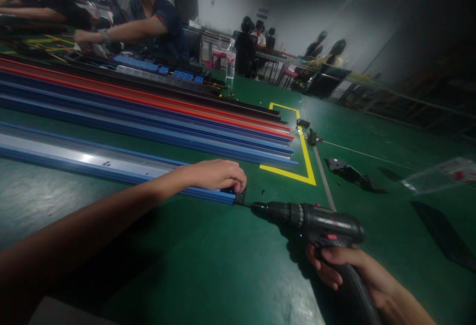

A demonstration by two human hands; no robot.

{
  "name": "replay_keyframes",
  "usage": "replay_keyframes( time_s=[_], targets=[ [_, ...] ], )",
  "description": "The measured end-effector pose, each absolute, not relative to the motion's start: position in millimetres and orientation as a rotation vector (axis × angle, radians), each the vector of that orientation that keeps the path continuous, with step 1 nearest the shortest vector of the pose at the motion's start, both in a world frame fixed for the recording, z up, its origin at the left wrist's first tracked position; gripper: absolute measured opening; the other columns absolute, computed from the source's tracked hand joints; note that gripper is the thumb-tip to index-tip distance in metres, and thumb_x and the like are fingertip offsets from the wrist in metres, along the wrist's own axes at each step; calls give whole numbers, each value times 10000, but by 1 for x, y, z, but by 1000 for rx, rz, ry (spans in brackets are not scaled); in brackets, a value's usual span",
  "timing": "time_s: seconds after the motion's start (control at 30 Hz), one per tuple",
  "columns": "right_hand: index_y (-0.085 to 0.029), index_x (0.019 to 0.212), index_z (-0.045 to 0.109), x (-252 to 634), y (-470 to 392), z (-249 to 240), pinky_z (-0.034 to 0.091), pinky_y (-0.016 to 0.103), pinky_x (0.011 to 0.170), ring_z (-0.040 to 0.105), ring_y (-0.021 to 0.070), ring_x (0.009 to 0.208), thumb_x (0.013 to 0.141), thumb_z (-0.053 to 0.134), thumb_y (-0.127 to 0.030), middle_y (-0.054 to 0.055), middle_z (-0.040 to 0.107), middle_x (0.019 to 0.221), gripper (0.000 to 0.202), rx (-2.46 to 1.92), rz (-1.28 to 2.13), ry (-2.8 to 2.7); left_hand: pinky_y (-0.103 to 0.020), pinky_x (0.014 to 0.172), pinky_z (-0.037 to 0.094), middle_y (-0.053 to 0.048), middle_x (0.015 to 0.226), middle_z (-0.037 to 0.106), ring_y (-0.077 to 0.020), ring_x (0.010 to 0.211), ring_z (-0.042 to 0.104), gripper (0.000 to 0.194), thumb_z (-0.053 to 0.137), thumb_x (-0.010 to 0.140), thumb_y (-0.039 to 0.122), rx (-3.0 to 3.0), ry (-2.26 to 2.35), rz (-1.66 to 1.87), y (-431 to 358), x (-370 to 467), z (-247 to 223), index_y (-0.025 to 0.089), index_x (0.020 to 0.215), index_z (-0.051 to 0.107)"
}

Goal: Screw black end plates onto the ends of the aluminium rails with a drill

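My left hand (215,173) is closed over the end of a blue metal rail (210,195) that lies across the green table. Its fingers curl down against a black end piece (240,197) at the rail's tip and hide part of it. In my right hand (357,263) is a black cordless drill (327,223), gripped by its handle and pointing left. The drill's thin bit reaches the black end piece at its lower edge; whether it sits in a screw is too small to tell.
Behind lie several blue rails (223,147) and red rails (186,106), ending near a yellow tape outline (308,161). Black parts (349,173) and a clear plastic bag (442,173) are on the right. A water bottle (230,59) stands farther back. A co-worker (148,25) works across the table.
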State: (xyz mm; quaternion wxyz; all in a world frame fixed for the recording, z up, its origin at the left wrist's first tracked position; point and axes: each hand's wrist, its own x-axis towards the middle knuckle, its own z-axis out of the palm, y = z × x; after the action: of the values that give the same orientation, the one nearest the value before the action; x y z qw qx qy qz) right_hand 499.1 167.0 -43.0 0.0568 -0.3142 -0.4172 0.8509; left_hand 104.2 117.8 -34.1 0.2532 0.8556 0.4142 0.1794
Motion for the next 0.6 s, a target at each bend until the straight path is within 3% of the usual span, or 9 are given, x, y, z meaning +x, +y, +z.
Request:
replay_keyframes(
  time_s=[0.6],
  targets=[
    [-84,898,769,501,167,-45,433,183,505,487,51,501,806,757,-261,48,653,729,199,-977,2602,-1235,-239,802,420,15,884,688,-139,875,598,214,510,927,80,2320,1136,502,117,105,-33,221,880,664]
  ],
)
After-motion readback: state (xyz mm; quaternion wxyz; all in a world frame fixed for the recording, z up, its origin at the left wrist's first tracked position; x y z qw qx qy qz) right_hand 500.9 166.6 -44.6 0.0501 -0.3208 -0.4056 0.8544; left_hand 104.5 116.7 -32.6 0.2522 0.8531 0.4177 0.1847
